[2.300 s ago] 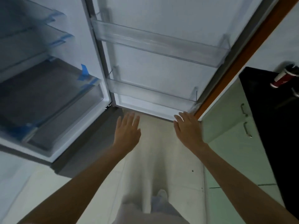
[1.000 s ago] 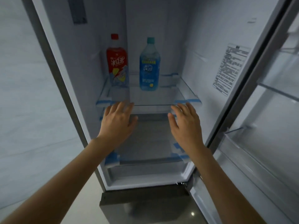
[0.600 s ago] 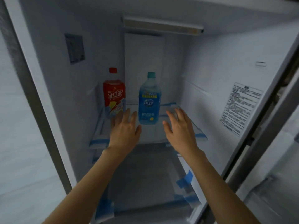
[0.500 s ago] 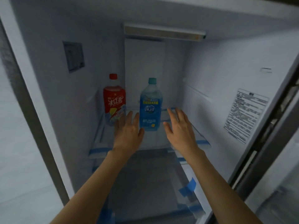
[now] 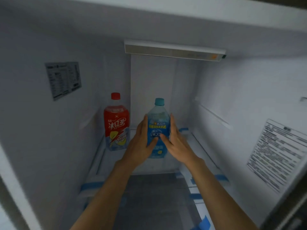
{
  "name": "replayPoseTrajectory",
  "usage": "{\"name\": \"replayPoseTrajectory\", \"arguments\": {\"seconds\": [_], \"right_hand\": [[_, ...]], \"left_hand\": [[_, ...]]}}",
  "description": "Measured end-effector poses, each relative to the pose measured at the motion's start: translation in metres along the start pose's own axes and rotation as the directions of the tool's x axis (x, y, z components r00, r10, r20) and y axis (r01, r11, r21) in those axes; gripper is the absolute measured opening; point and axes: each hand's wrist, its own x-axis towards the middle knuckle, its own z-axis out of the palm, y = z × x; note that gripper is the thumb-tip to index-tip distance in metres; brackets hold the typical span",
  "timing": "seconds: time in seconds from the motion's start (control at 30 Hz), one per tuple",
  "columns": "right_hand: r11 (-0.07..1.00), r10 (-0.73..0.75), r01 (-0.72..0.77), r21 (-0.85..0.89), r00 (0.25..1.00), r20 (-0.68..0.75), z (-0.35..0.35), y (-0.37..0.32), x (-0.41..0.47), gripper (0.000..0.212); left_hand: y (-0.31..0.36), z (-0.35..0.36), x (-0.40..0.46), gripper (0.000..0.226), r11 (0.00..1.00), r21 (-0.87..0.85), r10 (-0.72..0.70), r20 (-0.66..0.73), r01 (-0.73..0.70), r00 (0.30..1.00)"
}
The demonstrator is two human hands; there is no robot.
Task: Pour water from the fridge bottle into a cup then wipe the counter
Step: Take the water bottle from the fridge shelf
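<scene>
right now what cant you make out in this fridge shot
Head view only:
- blue bottle: lower label covered by left hand and right hand.
- Whether it has left the shelf: its base is hidden.
- wall stickers: print blurred.
- Cup, counter: out of frame.

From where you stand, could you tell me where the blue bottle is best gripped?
Grip the blue bottle round its labelled middle, from the front. It stands upright, the red bottle sits close on its left, and the neck is narrow. Left hand and right hand already flank it there.
</scene>
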Motion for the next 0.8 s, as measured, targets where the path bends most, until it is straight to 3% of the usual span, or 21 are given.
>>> {"name": "replayPoseTrajectory", "arguments": {"seconds": [0.23,0.57,0.8], "right_hand": [[0.939,0.013,0.001,0.345,0.999,-0.037,0.011,0.017,0.008,0.078],[0.898,-0.01,0.075,0.433,0.989,-0.15,0.013,-0.003,-0.004,0.067],[0.821,-0.021,0.166,0.547,0.965,-0.261,-0.007,-0.057,-0.043,0.056]], "left_hand": [[-0.022,0.008,0.012,0.074,0.953,-0.302,-0.003,0.012,0.007,1.0],[-0.004,0.01,-0.005,0.066,0.899,-0.439,-0.033,-0.061,0.003,0.998],[0.04,-0.016,-0.046,0.057,0.902,-0.409,0.024,-0.274,-0.14,0.961]]}}
